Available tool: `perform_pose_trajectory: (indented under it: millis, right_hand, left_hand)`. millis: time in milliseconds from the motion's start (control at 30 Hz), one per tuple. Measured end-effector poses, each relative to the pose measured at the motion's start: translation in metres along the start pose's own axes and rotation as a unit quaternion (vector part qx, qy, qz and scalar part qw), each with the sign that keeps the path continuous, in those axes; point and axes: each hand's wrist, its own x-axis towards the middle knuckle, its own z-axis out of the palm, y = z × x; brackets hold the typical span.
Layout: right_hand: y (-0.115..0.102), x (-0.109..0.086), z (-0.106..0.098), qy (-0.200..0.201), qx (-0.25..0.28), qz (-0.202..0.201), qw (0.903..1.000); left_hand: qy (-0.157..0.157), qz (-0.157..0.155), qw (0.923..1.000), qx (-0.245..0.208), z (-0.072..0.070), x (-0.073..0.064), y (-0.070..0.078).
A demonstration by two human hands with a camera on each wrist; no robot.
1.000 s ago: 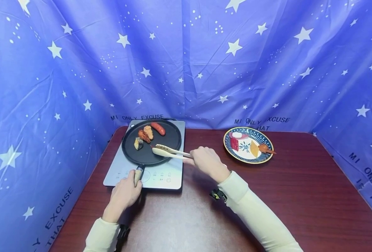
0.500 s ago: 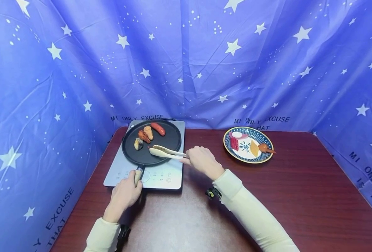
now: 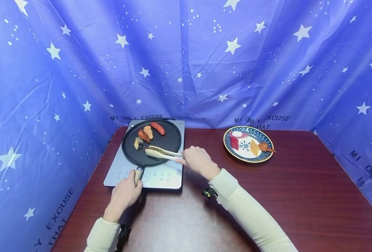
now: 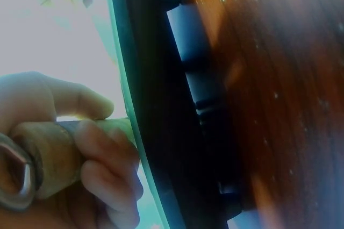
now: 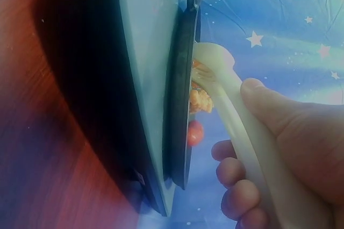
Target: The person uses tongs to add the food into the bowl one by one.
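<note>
My left hand (image 3: 124,194) grips the wooden handle (image 3: 138,176) of a flat black frying pan (image 3: 170,141); the left wrist view shows the fingers curled round that handle. With my right hand (image 3: 200,161) I hold cream-coloured tongs (image 3: 162,154), whose tips are low over the pan's front part. A dark-skinned yellowish food piece (image 3: 138,144) lies just left of the tips. Behind it are a brown chicken wing (image 3: 144,136), a golden fried piece (image 3: 148,132) and a red sausage (image 3: 158,128). Whether the tongs pinch anything is unclear; a small reddish bit shows by their tips.
Under the pan is a silver induction cooker (image 3: 173,180) on the dark red table (image 3: 299,182). To the right stands a blue-patterned plate (image 3: 252,160) with several food pieces. A purple-blue star curtain (image 3: 205,84) surrounds the table's back and sides.
My right hand and the tongs have moved left across the pan, bringing the tips nearer the dark-skinned piece. The left hand and the pan stay where they were.
</note>
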Motion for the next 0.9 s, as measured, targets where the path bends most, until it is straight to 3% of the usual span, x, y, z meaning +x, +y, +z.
perform_pose_trajectory:
  millis: [900]
  right_hand:
    - [-0.018,0.010,0.008,-0.020,-0.001,0.003,0.9998]
  left_hand:
    - [0.005,0.004,1.0000,-0.004,0.000,-0.001,0.001]
